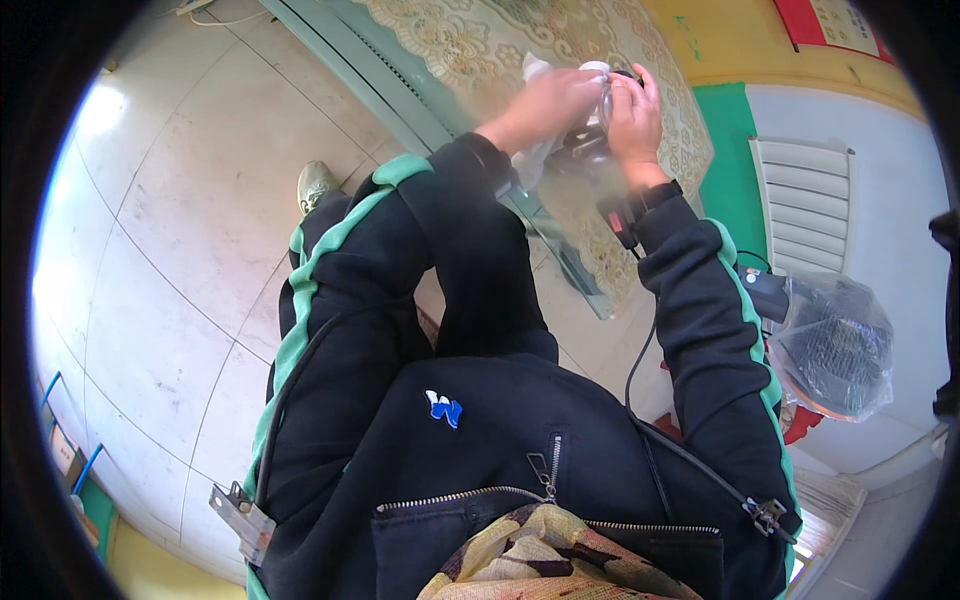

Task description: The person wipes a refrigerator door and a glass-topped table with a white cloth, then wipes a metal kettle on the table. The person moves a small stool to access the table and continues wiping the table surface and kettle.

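Both my hands meet over a table with a patterned lace cloth (480,34). My left hand (551,105) reaches in from the left, its fingertips on a small white piece, perhaps tissue, at the top of a clear round container (604,109). My right hand (636,120) closes around that container's right side, thumb and fingers near its top, with the index finger raised. A round white item (595,67) and a black part show just behind the fingertips. White crumpled material (534,66) lies beyond my left hand, and more hangs below it. Glare and blur hide the container's details.
A green table edge (360,64) runs diagonally at the left. A black device with a red patch (616,220) is near my right wrist. Cables run along both sleeves. At the right are a white slatted panel (804,202) and a dark object in clear plastic (832,345).
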{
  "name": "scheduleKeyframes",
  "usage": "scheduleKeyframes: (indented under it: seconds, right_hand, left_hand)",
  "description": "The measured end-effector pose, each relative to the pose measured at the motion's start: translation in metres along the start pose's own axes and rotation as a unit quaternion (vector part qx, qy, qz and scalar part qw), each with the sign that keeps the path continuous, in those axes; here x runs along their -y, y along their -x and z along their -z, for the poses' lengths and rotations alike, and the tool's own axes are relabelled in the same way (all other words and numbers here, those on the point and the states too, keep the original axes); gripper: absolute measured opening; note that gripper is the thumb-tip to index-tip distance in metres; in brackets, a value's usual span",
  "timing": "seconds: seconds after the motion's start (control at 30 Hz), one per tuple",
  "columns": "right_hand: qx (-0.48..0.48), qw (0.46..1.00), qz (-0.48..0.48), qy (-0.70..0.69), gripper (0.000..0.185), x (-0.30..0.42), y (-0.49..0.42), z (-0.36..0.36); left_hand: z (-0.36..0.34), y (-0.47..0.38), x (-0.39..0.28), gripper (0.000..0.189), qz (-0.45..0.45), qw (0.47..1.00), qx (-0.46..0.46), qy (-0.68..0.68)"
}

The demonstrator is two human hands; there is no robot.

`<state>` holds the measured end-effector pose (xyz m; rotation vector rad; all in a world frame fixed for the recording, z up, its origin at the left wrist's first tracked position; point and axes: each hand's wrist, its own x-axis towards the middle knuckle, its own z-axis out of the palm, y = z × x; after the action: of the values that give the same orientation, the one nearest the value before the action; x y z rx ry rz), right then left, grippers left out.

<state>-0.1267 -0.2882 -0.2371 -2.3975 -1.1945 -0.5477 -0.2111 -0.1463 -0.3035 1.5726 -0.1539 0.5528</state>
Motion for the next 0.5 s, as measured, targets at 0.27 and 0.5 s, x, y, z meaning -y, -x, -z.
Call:
scheduleKeyframes:
  seconds: [0.27, 0.5]
  right_hand:
    - [0.010, 0.999, -0.053, -0.004, 0.036, 0.000, 0.000, 0.002]
    - [0.008, 0.999, -0.051, -0.006, 0.036, -0.004, -0.001, -0.001]
  left_hand:
    - [-0.012, 0.037, -0.026, 0.043, -0.057, 0.958, -0.182, -0.214]
    - [-0.016, 0.071, -0.044, 0.030, -0.054, 0.982, -0.069, -0.165]
